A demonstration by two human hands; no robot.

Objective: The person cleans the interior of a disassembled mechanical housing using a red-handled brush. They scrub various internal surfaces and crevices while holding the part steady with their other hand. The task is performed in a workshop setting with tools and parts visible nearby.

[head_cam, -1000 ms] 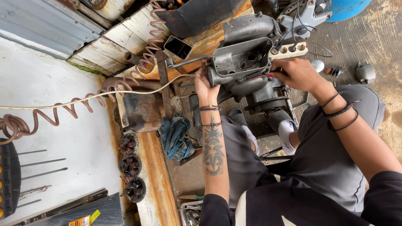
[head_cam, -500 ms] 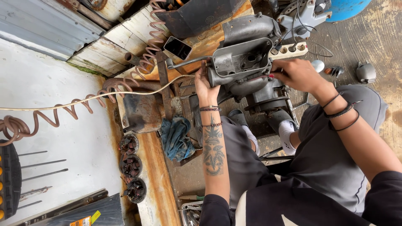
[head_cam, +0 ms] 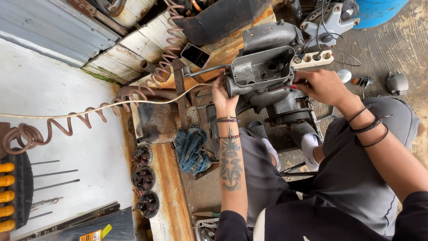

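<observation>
Both hands have their grip on the grey engine casing, the biggest thing in front of me, which sits on the worn wooden table above my knees with its long axis running left to right between my arms. My left hand presses against the casing's left end, fingers curled round the edge there and closed on the metal; my right hand is at the right end, fingers pressed together on something small at the casing's edge, though I cannot tell what, since my knuckles hide it. So the casing lies straight ahead of both hands, and each touches its own end; neither has to reach. A bent metal lever juts from the casing's left side, just beyond my left hand. A coiled brown air hose trails away across the pale floor to my left, with a thin white cord stretched along it. Nearer me, a crumpled blue rag lies on the table just left of my left forearm. A white power strip sits behind the casing, above my right hand. Three small dark round parts stand in a row at the table's left edge.
</observation>
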